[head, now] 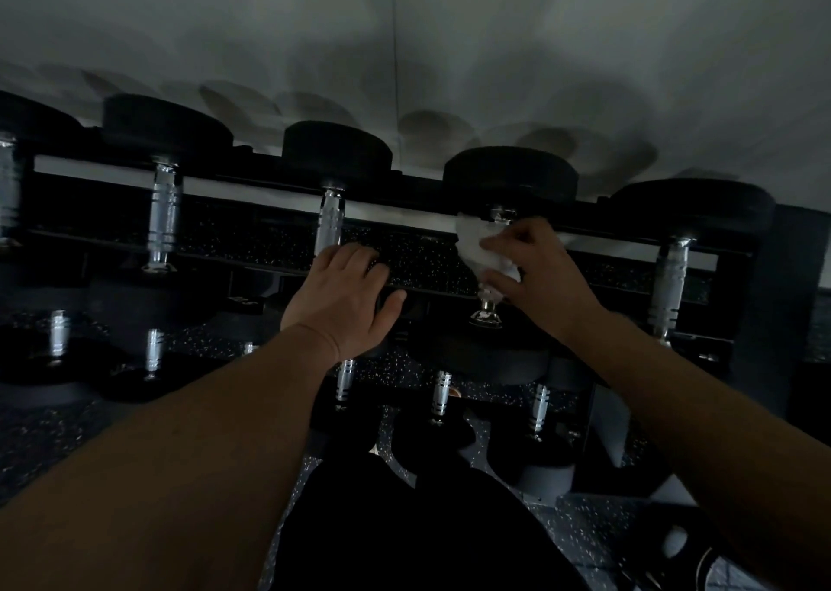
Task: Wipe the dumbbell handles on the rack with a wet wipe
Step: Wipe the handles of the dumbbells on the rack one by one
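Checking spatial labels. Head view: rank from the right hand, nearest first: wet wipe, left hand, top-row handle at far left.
1. wet wipe: in the right hand, wrapped round a top-row handle.
2. left hand: resting on the rack rail, to the left.
3. far-left handle: at the frame's left edge, top row.

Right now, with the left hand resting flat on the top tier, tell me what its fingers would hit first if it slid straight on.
Probably the chrome dumbbell handle just beyond the left hand: the fingers point up toward its lower end. Depth is unclear in this dim view, so they may already touch it.
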Motion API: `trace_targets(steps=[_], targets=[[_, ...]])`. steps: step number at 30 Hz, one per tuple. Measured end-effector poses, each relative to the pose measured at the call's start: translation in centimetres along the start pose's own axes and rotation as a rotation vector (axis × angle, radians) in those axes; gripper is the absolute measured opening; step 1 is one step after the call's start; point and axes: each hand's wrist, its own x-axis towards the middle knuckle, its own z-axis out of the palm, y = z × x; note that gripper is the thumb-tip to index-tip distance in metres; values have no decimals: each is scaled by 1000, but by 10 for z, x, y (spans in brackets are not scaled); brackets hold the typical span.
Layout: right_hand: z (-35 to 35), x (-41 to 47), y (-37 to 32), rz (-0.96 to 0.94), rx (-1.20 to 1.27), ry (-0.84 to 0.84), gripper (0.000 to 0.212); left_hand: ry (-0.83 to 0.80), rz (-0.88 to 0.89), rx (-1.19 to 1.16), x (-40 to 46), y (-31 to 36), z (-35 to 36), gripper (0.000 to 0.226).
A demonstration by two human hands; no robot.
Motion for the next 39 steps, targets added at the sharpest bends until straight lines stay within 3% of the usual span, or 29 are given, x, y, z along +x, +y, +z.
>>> trace_targets(steps=[18,26,32,37,39], targets=[[4,7,-4,140,88,10,47,3,5,-32,0,0,-1,62],[8,-15,-5,168,122,-59,42,-3,1,-38,-1,0,-2,65],[3,3,-15,183,117,71,39,8,7,-44,-1,0,-1,65],[4,-4,-19,167,155,73,35,2,8,-31,0,0,0,64],[6,-11,-15,141,61,21,30,9,7,-31,-1,-1,0,64]])
